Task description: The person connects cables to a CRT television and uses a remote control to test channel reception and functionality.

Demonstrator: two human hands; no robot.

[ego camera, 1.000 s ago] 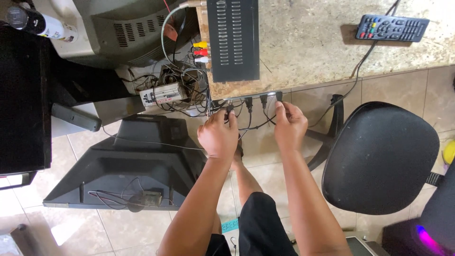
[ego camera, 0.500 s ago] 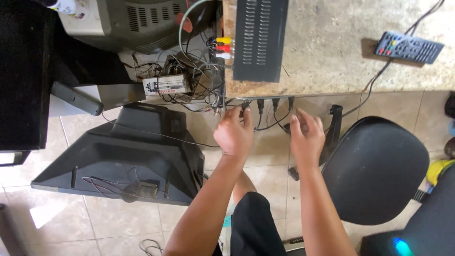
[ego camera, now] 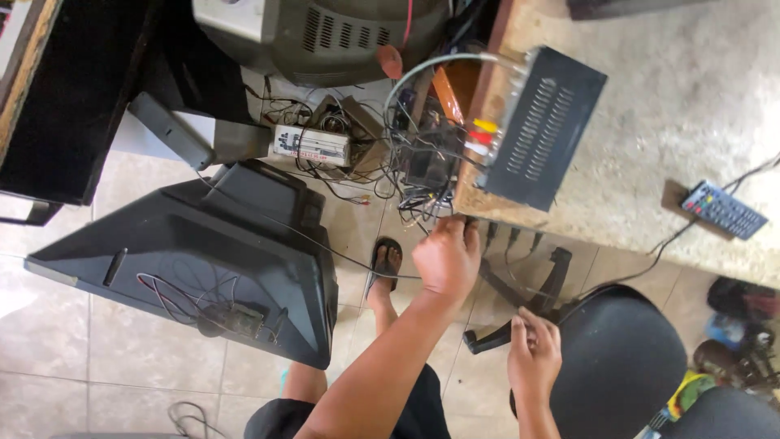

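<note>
Left hand [ego camera: 445, 258]: grip closed at the worktop [ego camera: 650, 122] edge among the hanging cables [ego camera: 422, 183]; what it holds cannot be told. Right hand [ego camera: 534, 351]: fingers curled on the black chair [ego camera: 621, 374] edge. Black vented box [ego camera: 540, 130] lies on the worktop just above the left hand.

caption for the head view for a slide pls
Left hand at the cables under the counter edge by a black vented box; right hand beside a black chair.
</note>
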